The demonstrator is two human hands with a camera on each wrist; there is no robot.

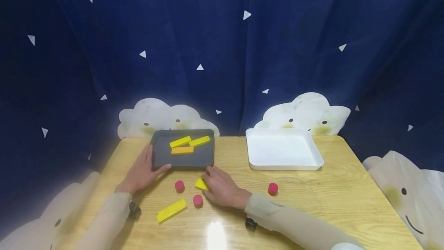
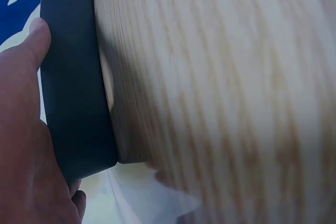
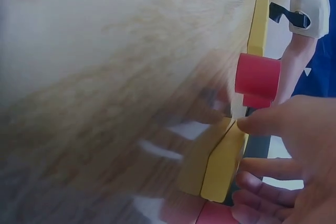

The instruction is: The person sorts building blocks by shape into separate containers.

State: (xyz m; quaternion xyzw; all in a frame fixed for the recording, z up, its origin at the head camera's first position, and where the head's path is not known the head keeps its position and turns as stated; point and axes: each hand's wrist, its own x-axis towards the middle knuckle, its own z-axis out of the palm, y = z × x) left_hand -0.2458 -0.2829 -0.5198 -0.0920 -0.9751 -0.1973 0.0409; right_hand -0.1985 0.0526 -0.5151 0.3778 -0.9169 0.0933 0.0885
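Note:
My left hand rests at the near left corner of a dark grey tray, thumb along the front rim, fingers extended along the left side. In the left wrist view the thumb and palm lie against the tray wall. In front of the tray my right hand pinches a yellow block lying on the table. The right wrist view shows the thumb at one end of this block and fingers along its side. Two red cylinders, one farther and one nearer, stand left of that hand.
Inside the dark tray lie two yellow blocks, left and right, and an orange block. Another yellow block lies nearer on the table. A white tray stands at right, a red cylinder before it.

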